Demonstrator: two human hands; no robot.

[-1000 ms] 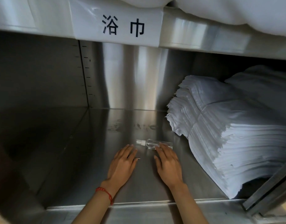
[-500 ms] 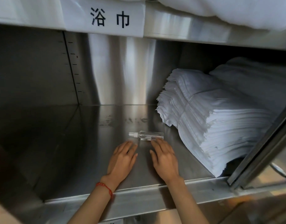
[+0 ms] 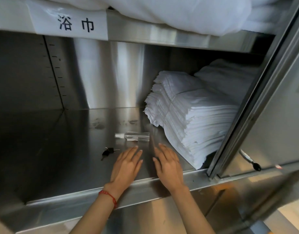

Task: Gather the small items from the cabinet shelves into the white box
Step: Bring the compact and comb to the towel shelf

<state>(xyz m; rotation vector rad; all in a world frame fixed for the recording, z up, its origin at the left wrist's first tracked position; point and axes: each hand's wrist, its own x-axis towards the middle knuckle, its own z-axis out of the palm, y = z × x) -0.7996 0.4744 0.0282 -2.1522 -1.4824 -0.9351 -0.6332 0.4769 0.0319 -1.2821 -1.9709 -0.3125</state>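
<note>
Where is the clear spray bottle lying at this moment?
The clear spray bottle lies on its side on the steel shelf, just beyond the fingertips of both hands, left of the stack of white towels.

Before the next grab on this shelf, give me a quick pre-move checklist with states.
1. Left hand free: ok, flat on the steel shelf, nothing in its grip.
2. Right hand free: ok, open, palm down.
3. Clear plastic spray bottle reachable: ok, lying on its side just beyond both sets of fingertips, untouched.
4. Small dark bunch of keys reachable: ok, on the shelf left of the left hand, apart from it.
5. Stack of folded white towels out of the way: ok, right of the bottle, not touching it.
6. White box position: cannot tell, not in view.
</note>
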